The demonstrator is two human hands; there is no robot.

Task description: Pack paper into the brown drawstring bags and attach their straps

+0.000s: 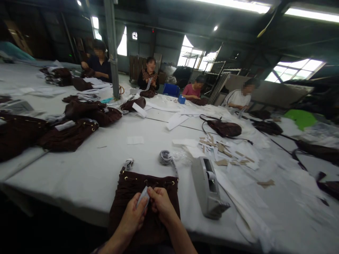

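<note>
Left hand (134, 216) and right hand (160, 204) meet over a brown drawstring bag (127, 190) at the near edge of the white worktop (87, 173); their fingers (152, 193) pinch closed on a small white paper strip (143, 197). A grey tape dispenser (208, 187) stands just right.
</note>
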